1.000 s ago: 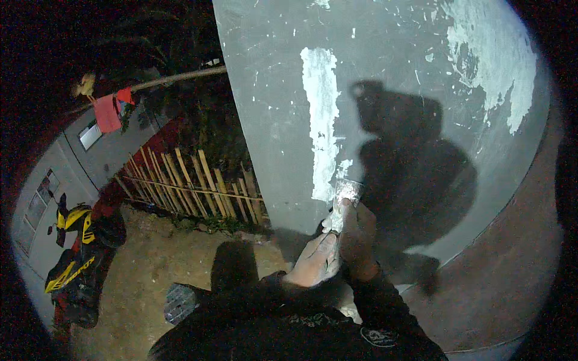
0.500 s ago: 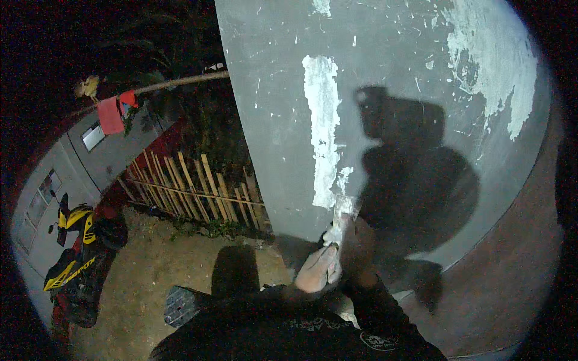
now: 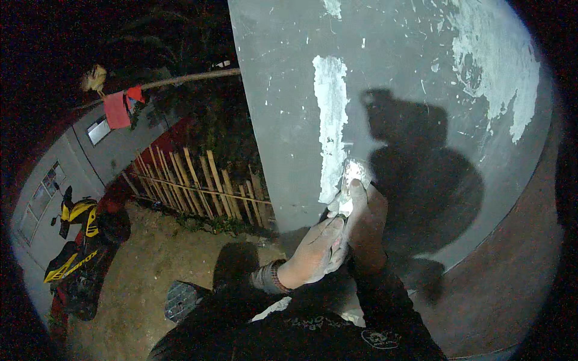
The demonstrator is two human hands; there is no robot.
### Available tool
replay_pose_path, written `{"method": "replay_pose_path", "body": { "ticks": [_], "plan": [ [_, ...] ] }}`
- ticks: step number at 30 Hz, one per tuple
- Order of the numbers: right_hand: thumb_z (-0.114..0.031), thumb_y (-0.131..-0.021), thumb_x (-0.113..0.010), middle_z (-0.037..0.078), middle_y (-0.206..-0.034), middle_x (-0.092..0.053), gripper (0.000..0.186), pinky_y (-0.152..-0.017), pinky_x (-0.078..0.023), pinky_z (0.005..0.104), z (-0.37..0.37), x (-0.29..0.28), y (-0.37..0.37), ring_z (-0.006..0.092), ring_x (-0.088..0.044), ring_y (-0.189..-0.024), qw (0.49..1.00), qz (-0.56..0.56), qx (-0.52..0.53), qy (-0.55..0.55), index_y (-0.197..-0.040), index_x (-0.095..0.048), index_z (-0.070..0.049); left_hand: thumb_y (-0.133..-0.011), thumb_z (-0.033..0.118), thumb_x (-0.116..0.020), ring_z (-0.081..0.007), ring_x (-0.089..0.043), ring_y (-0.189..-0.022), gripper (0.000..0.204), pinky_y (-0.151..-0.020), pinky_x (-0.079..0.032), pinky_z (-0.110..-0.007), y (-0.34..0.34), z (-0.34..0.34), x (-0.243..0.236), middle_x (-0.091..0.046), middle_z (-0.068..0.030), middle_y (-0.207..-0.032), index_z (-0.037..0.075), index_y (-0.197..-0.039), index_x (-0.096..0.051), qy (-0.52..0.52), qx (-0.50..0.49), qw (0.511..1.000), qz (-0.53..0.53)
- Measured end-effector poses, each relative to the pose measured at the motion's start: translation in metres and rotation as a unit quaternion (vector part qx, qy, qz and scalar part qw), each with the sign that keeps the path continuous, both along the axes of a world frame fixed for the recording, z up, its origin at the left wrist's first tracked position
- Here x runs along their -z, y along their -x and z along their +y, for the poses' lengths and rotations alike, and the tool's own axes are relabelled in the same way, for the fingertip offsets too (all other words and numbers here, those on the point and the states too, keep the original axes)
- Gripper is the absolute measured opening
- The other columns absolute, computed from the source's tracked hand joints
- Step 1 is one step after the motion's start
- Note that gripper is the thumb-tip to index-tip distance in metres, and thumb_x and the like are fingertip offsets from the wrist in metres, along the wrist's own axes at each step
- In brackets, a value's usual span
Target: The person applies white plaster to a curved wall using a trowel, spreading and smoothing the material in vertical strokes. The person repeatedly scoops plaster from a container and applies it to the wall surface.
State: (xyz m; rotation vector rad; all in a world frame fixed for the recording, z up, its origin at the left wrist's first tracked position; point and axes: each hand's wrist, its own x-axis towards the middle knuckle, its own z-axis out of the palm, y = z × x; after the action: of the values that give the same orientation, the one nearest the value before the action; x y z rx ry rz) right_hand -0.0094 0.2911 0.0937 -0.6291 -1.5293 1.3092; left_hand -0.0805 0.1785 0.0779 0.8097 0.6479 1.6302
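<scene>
A white-smeared putty knife [image 3: 355, 171] is in my right hand [image 3: 369, 219], its flat blade pointing up against or just before the grey wall [image 3: 283, 120]. My right thumb presses on the blade. Close beside it, my left hand [image 3: 314, 248] is closed, dusted with white; white paste shows at its fingertips, but what it grips is hidden. A long upright strip of white filler [image 3: 331, 120] runs up the wall just left of the blade. Its lower end is near my fingers.
A wide patch of white filler [image 3: 497, 66] covers the wall's upper right. To the left are a bamboo fence [image 3: 198, 186], a yellow and black motorbike [image 3: 78, 234], and a red cloth [image 3: 117, 111] hanging from a pole [image 3: 192, 79]. My shadow falls on the wall.
Both hands have risen with the putty knife, and its blade now sits higher beside the filler strip. More of my left wrist and sleeve shows. The view has shifted slightly.
</scene>
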Motion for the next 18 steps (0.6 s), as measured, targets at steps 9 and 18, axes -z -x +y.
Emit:
{"method": "replay_pose_path", "body": {
  "ticks": [9, 18],
  "plan": [
    [-0.029, -0.103, -0.055, 0.008, -0.074, -0.068, 0.034, -0.065, -0.049, 0.0352, -0.006, -0.001, -0.001, 0.0182, -0.062, -0.065, 0.999, -0.027, 0.038, -0.005, -0.095, -0.069, 0.001, -0.112, 0.033, -0.044, -0.0107, -0.042, -0.051, 0.030, -0.044, -0.035, -0.028, -0.006, -0.006, 0.008, -0.044, -0.0003, -0.066, 0.013, -0.091, -0.046, -0.043, -0.113, 0.963, 0.240],
    [-0.024, -0.101, -0.056, 0.014, -0.081, -0.068, 0.031, -0.067, -0.050, 0.0395, -0.004, -0.006, 0.011, 0.0267, -0.064, -0.071, 0.999, 0.001, 0.030, -0.024, -0.099, -0.070, 0.003, -0.112, 0.038, -0.044, -0.0124, -0.039, -0.046, 0.035, -0.042, -0.032, -0.028, -0.004, 0.000, 0.007, -0.044, -0.0013, -0.062, 0.011, -0.089, -0.046, -0.111, -0.214, 0.893, 0.380]
  ]
}}
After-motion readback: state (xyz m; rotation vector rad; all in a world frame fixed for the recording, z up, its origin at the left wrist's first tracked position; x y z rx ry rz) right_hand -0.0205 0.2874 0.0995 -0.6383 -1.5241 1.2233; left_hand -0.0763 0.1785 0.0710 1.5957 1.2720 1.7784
